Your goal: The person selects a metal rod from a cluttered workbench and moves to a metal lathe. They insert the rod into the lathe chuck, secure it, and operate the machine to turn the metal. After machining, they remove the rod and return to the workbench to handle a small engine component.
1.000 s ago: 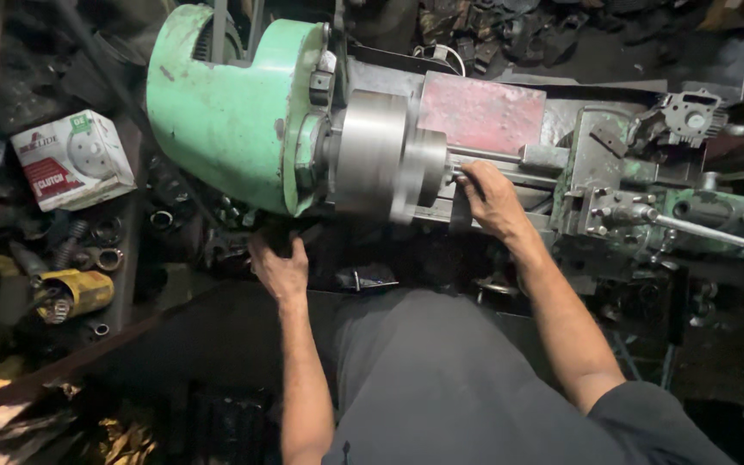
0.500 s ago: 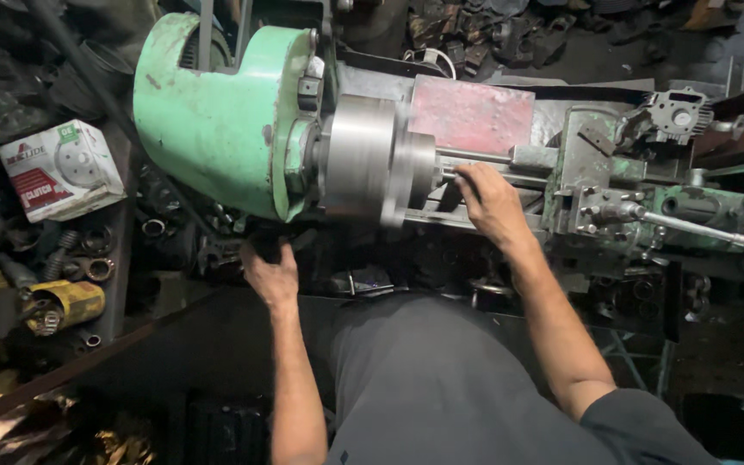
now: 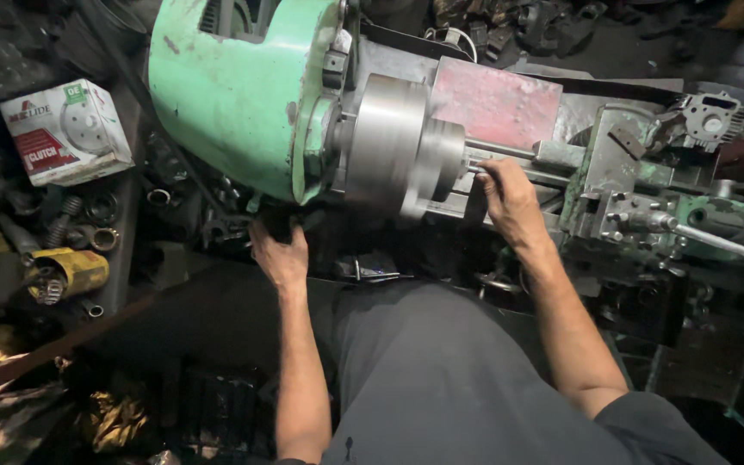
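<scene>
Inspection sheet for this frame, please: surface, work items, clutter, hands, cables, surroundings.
Surface: lathe bed, reddish plate, grimy.
Work items: steel chuck on green headstock; thin rod sticking out of it.
Clutter: white carton, yellow part, rings and springs at the left.
Hands: left hand under the headstock, grip hidden; right hand, fingers at the rod.
Cables: white wire behind the bed.
Surroundings: dark scrap parts.

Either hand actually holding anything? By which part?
Right hand fingers pinch the thin metal rod beside the chuck. Left hand is under the green headstock; grip hidden.
</scene>
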Motion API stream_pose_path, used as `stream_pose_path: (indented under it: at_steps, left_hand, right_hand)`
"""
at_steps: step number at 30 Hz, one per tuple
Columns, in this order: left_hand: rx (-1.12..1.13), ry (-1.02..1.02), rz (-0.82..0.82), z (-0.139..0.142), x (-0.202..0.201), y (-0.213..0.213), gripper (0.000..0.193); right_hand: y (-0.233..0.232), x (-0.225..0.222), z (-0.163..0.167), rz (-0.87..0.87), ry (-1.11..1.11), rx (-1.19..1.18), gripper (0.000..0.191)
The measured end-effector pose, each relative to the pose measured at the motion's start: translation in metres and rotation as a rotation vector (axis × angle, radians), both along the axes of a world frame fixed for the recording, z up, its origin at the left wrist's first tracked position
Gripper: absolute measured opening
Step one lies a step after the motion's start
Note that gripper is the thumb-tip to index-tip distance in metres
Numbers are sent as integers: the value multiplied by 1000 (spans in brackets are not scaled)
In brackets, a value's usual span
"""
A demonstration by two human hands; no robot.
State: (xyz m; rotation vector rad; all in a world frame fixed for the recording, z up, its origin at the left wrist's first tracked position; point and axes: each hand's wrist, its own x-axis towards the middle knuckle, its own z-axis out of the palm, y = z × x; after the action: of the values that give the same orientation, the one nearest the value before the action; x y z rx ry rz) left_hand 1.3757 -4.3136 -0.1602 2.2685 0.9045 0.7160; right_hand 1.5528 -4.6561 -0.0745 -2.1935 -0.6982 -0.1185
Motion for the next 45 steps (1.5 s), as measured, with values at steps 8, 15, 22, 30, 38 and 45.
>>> stream_pose_path:
  at_steps: [8, 15, 22, 30, 38, 45]
  left_hand:
    - [-12, 78, 22, -6, 0, 1, 50]
    - [-8, 31, 13, -4, 2, 2, 51]
    - [92, 6, -28, 0, 0, -1, 55]
    - [118, 35, -10, -6, -4, -3, 52]
    - [108, -39, 92, -10, -21, -5, 40]
    - [149, 530, 201, -27, -22, -7, 105]
  right_hand:
    - [5, 6, -9, 48, -3, -40, 21]
    - [4, 12, -12, 94, -44, -77, 25]
    - [5, 15, -14, 152, -72, -25, 29]
    - [-2, 18, -16, 188, -66, -39, 28]
    - [-7, 15, -18, 164, -45, -11, 24]
    - [-26, -2, -28, 207, 294, -197, 18]
